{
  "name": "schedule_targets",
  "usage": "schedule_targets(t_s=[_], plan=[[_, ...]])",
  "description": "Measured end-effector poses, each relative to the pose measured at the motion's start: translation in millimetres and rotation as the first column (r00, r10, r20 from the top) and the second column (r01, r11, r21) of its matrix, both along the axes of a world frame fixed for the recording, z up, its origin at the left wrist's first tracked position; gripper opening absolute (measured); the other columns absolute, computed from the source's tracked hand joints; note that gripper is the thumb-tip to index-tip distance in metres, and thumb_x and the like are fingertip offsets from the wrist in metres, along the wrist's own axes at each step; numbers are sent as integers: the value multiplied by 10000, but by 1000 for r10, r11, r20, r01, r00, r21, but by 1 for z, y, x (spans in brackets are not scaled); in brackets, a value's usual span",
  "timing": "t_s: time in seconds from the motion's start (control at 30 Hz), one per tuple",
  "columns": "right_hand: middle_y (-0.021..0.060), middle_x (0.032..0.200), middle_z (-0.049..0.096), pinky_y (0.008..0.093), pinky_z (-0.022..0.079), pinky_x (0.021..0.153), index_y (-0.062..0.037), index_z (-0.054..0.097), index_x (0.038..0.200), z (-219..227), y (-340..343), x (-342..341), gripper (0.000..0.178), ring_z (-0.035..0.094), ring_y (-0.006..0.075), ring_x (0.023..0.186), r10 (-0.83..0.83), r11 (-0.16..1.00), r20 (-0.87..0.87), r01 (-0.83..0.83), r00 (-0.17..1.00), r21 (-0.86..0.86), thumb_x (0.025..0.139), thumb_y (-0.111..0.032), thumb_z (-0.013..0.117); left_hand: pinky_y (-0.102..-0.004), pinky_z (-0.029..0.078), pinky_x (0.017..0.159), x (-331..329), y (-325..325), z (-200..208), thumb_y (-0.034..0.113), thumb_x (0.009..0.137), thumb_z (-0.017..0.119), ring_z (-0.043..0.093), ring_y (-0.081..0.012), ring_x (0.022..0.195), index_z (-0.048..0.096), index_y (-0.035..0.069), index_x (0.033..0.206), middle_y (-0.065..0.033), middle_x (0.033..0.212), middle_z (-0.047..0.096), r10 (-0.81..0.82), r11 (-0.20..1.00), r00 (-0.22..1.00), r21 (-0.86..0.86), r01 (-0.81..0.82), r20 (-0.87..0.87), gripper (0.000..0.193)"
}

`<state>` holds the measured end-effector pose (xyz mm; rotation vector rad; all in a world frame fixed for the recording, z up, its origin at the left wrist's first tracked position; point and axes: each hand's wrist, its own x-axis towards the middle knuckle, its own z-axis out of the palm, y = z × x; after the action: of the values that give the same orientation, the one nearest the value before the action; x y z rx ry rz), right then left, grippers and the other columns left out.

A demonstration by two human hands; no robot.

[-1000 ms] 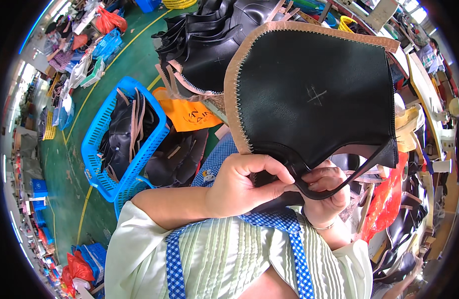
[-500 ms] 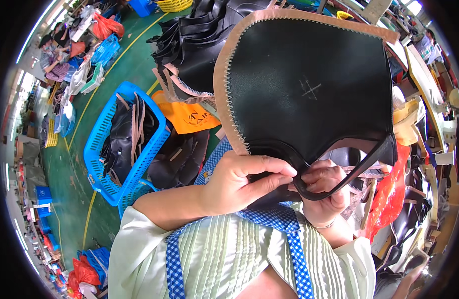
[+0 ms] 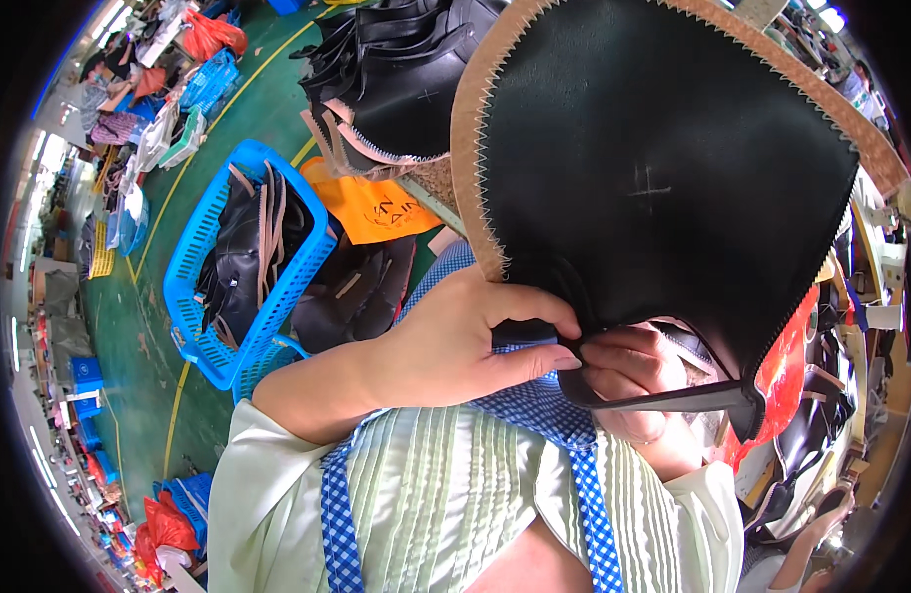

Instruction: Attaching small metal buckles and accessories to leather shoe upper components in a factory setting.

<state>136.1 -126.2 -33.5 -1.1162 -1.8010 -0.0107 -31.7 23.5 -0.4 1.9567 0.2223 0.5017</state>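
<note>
A black leather shoe upper [image 3: 663, 109] fills the upper right, its curved edge bordered by a tan strip with pale zigzag stitching. A small chalk-like cross mark shows on its face. My left hand [image 3: 465, 341] grips the near edge, thumb below and index finger above the black material. Close beside it, my right hand [image 3: 633, 371] has its fingers curled around the same edge, where a narrow black band loops down across the fingers. The material hides some of the right fingertips.
At left, a blue plastic basket [image 3: 193, 316] holds black leather pieces [image 3: 243, 267]. An orange bag [image 3: 371, 203] lies behind dark pieces. More black uppers [image 3: 406, 94] are stacked at the far side. A red plastic bag [image 3: 786, 366] hangs right, and another person's arm [image 3: 801, 553] shows lower right.
The shoe upper has turned clockwise and come closer, its far side swinging right and its right corner dropping. My left thumb and index finger have spread slightly. Both hands keep hold of the edge.
</note>
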Motion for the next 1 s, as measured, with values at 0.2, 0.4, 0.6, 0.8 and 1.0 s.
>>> schedule_targets(t_s=[0.2, 0.4, 0.6, 0.8, 1.0], plan=[[108, 969, 680, 386, 550, 661, -42, 645, 878, 7, -5, 0, 255, 678, 281, 849, -40, 994, 243, 63, 969, -89, 657, 34, 746, -342, 496, 778, 0, 6, 1, 156, 780, 753, 674, -297, 860, 709, 31, 923, -137, 863, 699, -123, 985, 982, -139, 103, -146, 195], [162, 942, 704, 425, 530, 709, -16, 665, 903, 3, 2, -2, 251, 676, 330, 850, -2, 993, 158, 21, 987, -119, 667, 31, 739, -323, 489, 708, 3, 3, -25, 126, 752, 757, 671, -259, 781, 695, 10, 900, -127, 822, 694, -89, 985, 992, -157, 73, -93, 197], [167, 837, 689, 390, 560, 683, 10, 636, 753, -8, -1, -7, 116, 671, 333, 810, -201, 974, 65, 207, 977, -97, 672, 41, 713, -327, 495, 670, 5, -2, -9, 143, 758, 785, 663, -234, 729, 689, 23, 889, -106, 804, 683, -73, 977, 978, -211, 30, -197, 202], [158, 755, 670, 352, 538, 636, -7, 554, 767, -28, 11, -7, 178, 659, 301, 731, -297, 939, -309, 334, 904, 76, 729, 36, 722, -199, 461, 709, 4, -14, -14, -40, 851, 703, 600, -58, 804, 631, 27, 952, -16, 892, 651, 146, 963, 987, -235, -128, 60, 141], [122, 824, 623, 354, 505, 694, -44, 512, 742, -30, 6, -7, 366, 625, 267, 786, -310, 942, -315, 333, 897, 23, 624, 96, 829, -169, 397, 650, 7, -14, -12, -52, 852, 697, 495, -12, 745, 575, 42, 938, 29, 854, 571, 184, 963, 983, -207, -176, 21, 176]])
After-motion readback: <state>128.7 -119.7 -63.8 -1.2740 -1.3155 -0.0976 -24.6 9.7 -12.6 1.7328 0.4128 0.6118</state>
